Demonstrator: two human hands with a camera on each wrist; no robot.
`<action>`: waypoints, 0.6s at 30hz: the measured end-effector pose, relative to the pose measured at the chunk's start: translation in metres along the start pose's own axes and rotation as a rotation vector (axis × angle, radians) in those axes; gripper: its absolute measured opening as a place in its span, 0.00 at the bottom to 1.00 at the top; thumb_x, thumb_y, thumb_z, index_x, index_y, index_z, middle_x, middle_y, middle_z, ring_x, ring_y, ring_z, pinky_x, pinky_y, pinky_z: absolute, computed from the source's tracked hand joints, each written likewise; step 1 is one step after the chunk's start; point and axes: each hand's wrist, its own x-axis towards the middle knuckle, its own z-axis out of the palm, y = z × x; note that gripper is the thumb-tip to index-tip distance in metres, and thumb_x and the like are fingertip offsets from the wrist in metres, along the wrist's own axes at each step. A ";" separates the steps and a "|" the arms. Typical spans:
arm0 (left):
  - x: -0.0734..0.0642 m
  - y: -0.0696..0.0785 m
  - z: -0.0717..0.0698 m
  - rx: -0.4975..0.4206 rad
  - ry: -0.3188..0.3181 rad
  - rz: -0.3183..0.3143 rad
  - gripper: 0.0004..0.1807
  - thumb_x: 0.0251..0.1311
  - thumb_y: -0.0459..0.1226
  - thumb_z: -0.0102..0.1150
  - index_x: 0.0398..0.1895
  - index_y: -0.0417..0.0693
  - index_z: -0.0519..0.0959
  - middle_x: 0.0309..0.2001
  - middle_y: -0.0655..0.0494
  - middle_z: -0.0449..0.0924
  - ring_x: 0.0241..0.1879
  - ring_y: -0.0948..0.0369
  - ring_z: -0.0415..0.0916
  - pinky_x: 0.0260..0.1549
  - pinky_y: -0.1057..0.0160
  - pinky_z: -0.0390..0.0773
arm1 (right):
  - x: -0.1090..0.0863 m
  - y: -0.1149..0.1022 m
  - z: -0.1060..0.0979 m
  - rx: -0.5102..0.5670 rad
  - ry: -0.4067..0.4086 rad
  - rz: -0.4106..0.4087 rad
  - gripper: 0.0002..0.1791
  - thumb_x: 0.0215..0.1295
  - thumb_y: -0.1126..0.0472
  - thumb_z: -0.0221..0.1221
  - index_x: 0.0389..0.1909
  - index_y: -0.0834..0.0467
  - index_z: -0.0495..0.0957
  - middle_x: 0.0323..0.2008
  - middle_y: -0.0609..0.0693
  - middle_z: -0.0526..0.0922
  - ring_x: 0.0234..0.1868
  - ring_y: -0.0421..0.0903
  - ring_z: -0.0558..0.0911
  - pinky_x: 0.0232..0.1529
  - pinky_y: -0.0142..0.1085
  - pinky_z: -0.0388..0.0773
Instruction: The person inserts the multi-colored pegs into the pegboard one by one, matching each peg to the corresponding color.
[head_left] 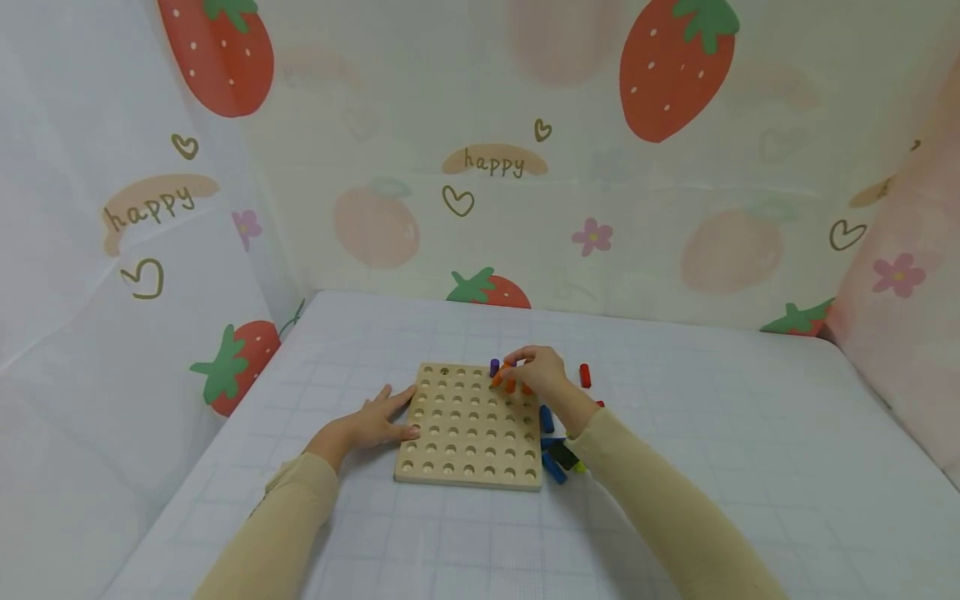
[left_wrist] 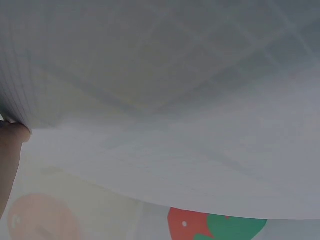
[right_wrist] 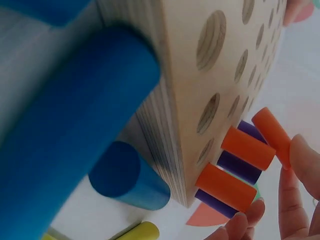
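Observation:
A square wooden pegboard (head_left: 465,482) with rows of round holes lies on the table. My left hand (head_left: 371,422) rests at its left edge, fingers spread and thumb touching the side. At the far right corner, my right hand (head_left: 542,375) pinches an orange peg (right_wrist: 272,132) between thumb and fingertip, tilted above the holes. Two more orange pegs (right_wrist: 226,187) stand in the board there, in front of purple pegs (right_wrist: 240,167) in the back row. In the left wrist view only a fingertip (left_wrist: 20,132) shows.
Loose blue pegs (head_left: 547,418) lie along the board's right side, with a dark peg (head_left: 564,455) and a yellow peg (head_left: 581,468) near them. A red peg (head_left: 585,375) lies farther back on the right. Patterned cloth walls (head_left: 375,167) surround the white table.

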 end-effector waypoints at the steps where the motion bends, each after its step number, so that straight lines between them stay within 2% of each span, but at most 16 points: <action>1: 0.000 0.000 0.000 -0.001 0.001 -0.003 0.48 0.64 0.49 0.61 0.77 0.41 0.45 0.73 0.25 0.31 0.68 0.25 0.25 0.62 0.28 0.33 | 0.000 0.000 0.001 -0.015 0.003 0.000 0.10 0.57 0.64 0.69 0.40 0.59 0.84 0.56 0.60 0.73 0.51 0.54 0.70 0.52 0.47 0.72; 10: -0.001 0.000 -0.001 0.005 0.001 -0.014 0.48 0.64 0.50 0.60 0.77 0.43 0.45 0.73 0.26 0.30 0.67 0.24 0.26 0.61 0.26 0.35 | -0.005 -0.002 0.004 -0.146 0.041 -0.066 0.08 0.55 0.59 0.72 0.34 0.56 0.86 0.38 0.55 0.75 0.49 0.55 0.66 0.37 0.42 0.68; 18: -0.003 0.002 0.000 0.003 0.011 -0.016 0.47 0.64 0.49 0.61 0.77 0.42 0.46 0.73 0.25 0.31 0.67 0.23 0.27 0.60 0.25 0.36 | -0.002 -0.003 0.005 -0.246 0.051 -0.073 0.07 0.55 0.57 0.72 0.34 0.54 0.88 0.36 0.53 0.76 0.46 0.53 0.66 0.36 0.41 0.67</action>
